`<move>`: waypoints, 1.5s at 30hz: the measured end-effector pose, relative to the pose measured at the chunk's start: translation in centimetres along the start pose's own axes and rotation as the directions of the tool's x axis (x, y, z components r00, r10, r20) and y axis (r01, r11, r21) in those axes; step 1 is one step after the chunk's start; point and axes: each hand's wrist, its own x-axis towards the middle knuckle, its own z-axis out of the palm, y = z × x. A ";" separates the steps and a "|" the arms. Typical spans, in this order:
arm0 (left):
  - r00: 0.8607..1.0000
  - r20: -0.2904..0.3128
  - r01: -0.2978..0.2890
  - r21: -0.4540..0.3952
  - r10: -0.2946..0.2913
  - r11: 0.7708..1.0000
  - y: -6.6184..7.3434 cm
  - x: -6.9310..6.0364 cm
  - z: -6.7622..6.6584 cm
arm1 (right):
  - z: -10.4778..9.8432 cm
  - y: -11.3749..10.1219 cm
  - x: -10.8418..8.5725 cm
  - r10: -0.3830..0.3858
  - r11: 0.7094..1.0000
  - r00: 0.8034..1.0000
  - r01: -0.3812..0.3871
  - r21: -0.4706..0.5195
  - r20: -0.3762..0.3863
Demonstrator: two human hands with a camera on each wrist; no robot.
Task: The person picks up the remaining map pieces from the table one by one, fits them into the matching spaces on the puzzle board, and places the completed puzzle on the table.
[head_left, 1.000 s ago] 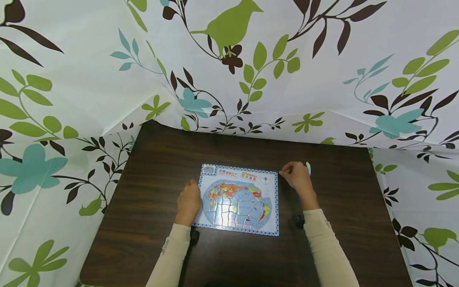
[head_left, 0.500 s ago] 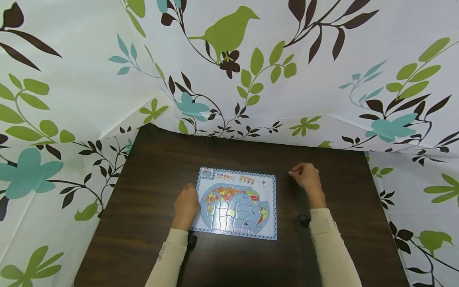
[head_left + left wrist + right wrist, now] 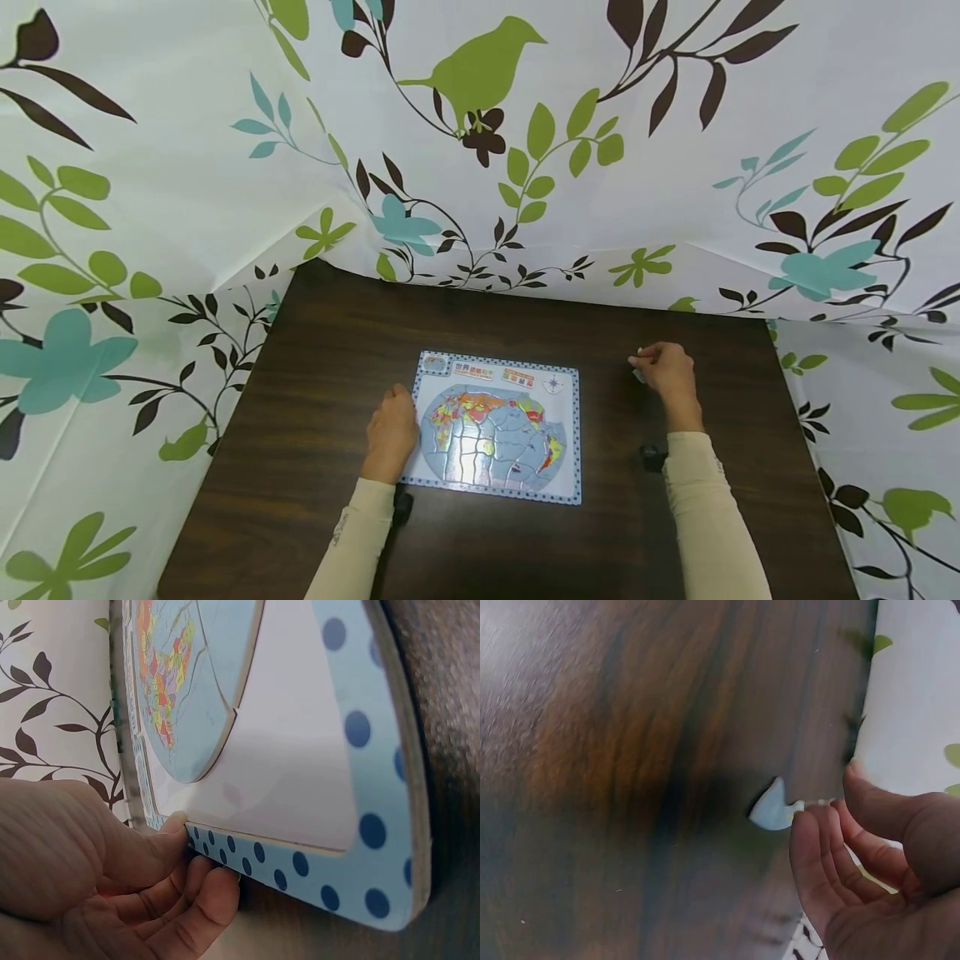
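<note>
A world-map jigsaw puzzle (image 3: pixel 555 483) in a white board with a blue dotted border lies on the table. My left hand (image 3: pixel 392 429) pinches its left edge; in the left wrist view the thumb (image 3: pixel 161 844) rests on the border, with curled fingers below. To the right of the board, my right hand (image 3: pixel 670 375) reaches over a small light-blue puzzle piece (image 3: pixel 774 808). Its fingertips touch or nearly touch the piece, partly covering it, while the thumb stands apart from them.
The dark wooden table (image 3: pixel 315 333) runs up to a white sheet (image 3: pixel 585 183) printed with leaves, flowers and a bird, which hangs at the back and both sides. A black wrist device (image 3: pixel 652 458) sits under the right forearm.
My right hand has moved right, away from the board's upper right corner, and over the loose puzzle piece. My left hand stays at the board's left edge.
</note>
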 end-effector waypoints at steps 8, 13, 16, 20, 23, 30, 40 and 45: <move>1.000 -0.020 -0.016 -0.001 0.016 1.000 0.0 -0.1 0.1 | 0.5 1.7 0.7 0.113 0.994 0.992 -0.114 -0.003 -0.053; 0.999 -0.026 -0.024 -0.003 0.023 1.000 0.0 0.0 0.2 | 1.1 2.1 0.9 0.125 0.992 0.989 -0.125 0.006 -0.076; 0.999 -0.026 -0.022 -0.002 0.022 1.000 0.1 0.0 0.3 | 1.3 2.0 0.9 0.130 0.992 0.987 -0.129 0.012 -0.096; 0.999 -0.027 -0.021 -0.001 0.021 1.000 0.1 0.1 0.4 | 1.3 1.9 0.9 0.145 0.989 0.985 -0.145 0.013 -0.092; 0.999 -0.030 -0.022 -0.002 0.022 1.000 0.1 0.0 0.4 | 1.3 1.8 1.0 0.151 0.988 0.985 -0.152 -0.002 -0.084; 0.999 -0.035 -0.032 -0.004 0.032 0.999 0.1 -0.1 0.3 | 1.2 1.8 1.1 0.146 0.989 0.987 -0.147 -0.009 -0.072; 0.999 -0.035 -0.022 -0.004 0.022 1.000 0.0 0.0 0.3 | 0.8 1.7 1.1 0.135 0.991 0.990 -0.135 0.017 -0.026; 1.000 -0.013 -0.002 -0.003 0.002 1.000 0.0 0.0 0.2 | 0.6 1.5 0.9 0.110 0.993 0.993 -0.109 0.046 -0.031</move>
